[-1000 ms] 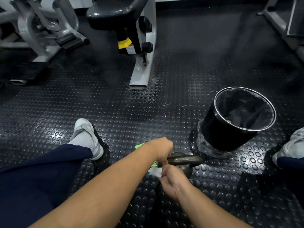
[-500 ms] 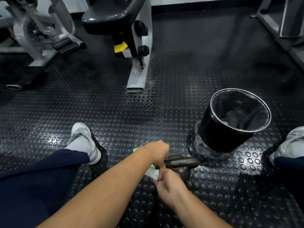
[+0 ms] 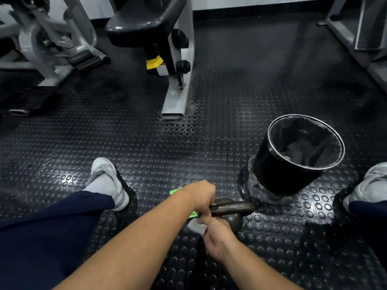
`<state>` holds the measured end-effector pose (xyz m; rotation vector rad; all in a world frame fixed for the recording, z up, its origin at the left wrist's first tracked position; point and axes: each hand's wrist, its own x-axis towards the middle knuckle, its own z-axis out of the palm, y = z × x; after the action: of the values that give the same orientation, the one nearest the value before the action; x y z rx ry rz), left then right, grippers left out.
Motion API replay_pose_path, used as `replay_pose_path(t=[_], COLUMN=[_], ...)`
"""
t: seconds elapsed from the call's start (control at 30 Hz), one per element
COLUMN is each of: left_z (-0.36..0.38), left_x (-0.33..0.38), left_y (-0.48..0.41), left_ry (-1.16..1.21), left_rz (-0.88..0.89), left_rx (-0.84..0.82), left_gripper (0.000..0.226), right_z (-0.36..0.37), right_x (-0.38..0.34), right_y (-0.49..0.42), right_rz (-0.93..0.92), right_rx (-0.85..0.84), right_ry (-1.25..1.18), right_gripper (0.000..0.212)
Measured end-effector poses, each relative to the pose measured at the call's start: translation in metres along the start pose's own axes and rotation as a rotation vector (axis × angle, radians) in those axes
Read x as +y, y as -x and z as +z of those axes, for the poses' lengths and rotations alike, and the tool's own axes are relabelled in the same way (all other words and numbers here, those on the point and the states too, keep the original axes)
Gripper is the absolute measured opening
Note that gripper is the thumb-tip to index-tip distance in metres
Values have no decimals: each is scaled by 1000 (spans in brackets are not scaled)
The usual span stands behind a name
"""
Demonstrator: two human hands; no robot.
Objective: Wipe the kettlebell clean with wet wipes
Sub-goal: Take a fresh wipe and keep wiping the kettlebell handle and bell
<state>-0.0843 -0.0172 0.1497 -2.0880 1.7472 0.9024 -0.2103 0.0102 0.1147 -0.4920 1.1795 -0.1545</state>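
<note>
L hand hides kettlebell handle's end; wipe half-hidden.

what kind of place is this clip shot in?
Most likely a gym: studded black rubber floor, a weight machine with a padded seat, and an iron kettlebell that the left hand grips while the right hand pinches a wet wipe.

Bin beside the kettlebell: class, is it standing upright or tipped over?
Upright: the bin stands on its base on the floor, with its round rim facing up and no lid on it.
</note>
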Motion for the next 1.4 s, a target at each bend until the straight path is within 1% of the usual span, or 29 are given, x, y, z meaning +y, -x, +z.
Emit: replay_pose_path(t=[0.07,0.17,0.23,0.37,0.4,0.47,0.53,0.6,0.67,0.73,0.77,0.8,0.87,0.9,0.97,1.03,1.07,1.1,1.17,1.2,1.23,1.27,1.3,1.33,1.37,1.4], left_z=[-1,-4,-5,-4,-3,-1,2,5,7,9,10,11,13,14,14,13,13,13,13,14,14,13,13,13,13,13], left_x=[-1,1,1,0,0,1,0,-3,-5,-7,-7,-7,-7,-8,-7,-4,-3,-1,1,1,1,1,2,2,2,3], left_y=[-1,0,0,1,1,1,1,2,3,4,4,4,4,4,5,6,6,7,8,9,9,9,10,10,10,11], left_ry=[20,29,36,29,31,18,10,10,-11,-16,-21,-25,-19,-14,-16,-18,-23,-30,-33,-30,-30,-34,-40,-43,-45,-47], left_rz=[-4,5,2,-7,-7,-2,6,14,27,44,51,56,55,48,31,15,7,-2,-22,-28,-29,-28,-28,-26,-26,-28], left_rx=[-12,-32,-34,-37,-32,-20,-1,9,21,39,38,40,37,36,35,35,34,33,43,47,49,50,45,45,45,44], left_gripper=[25,29,29,28,27,27,27,27,27,27,27,26,26,25,26,28,29,29,29,29,29,29,29,29,29,28], right_z=[-13,-36,-51,-71,-71,-65,-55,-48,-45,-47,-48,-47,-43,-41,-43,-44,-43,-43,-47,-50,-53,-56,-57,-56,-54,-53], right_x=[1,-1,-5,-14,-13,-5,14,31,39,38,36,31,23,19,15,15,16,17,19,20,19,17,18,18,20,23], right_y=[-2,-10,-16,-20,-19,-20,-29,-36,-40,-43,-46,-48,-51,-54,-60,-58,-52,-46,-45,-45,-48,-52,-54,-53,-52,-51], right_rz=[-11,-30,-55,-269,-305,-353,-422,-464,-501,-558,-575,-573,-503,-465,-417,-406,-417,-387,-212,-150,-106,-85,-92,-123,-164,-231], right_rx=[15,36,87,270,270,190,69,-54,-143,-161,-155,-149,-126,-118,-142,-179,-194,-187,-231,-257,-275,-277,-266,-247,-230,-220], right_ry=[51,89,108,202,203,249,438,646,826,1050,1161,1246,1372,1390,1347,1173,1033,832,389,217,98,36,39,101,200,359], right_gripper=[19,17,17,25,26,24,23,29,45,60,62,57,44,44,44,28,22,26,29,29,29,33,42,49,49,43])
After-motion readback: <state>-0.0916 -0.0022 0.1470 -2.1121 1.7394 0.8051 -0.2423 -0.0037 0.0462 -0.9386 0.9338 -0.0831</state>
